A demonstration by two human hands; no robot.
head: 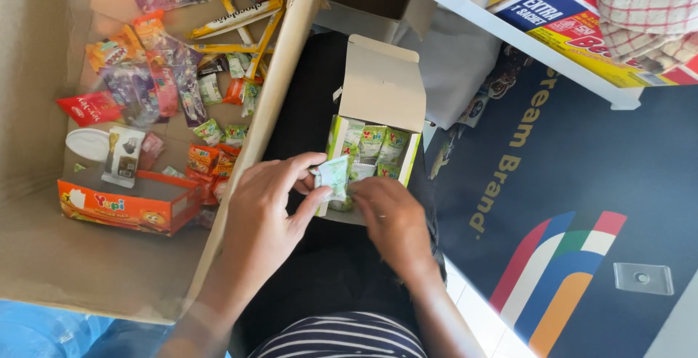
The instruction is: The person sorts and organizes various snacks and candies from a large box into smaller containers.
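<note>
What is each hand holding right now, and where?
The left hand pinches a green sachet by its lower edge. The right hand reaches into the small box; its grip is hidden.

Head-worn camera, straight down, close over lap and cardboard box (43, 256)

My hands meet over the small open box (378, 93) on my lap; the big carton (43, 256) of sweets (163, 74) lies to its left.
</note>
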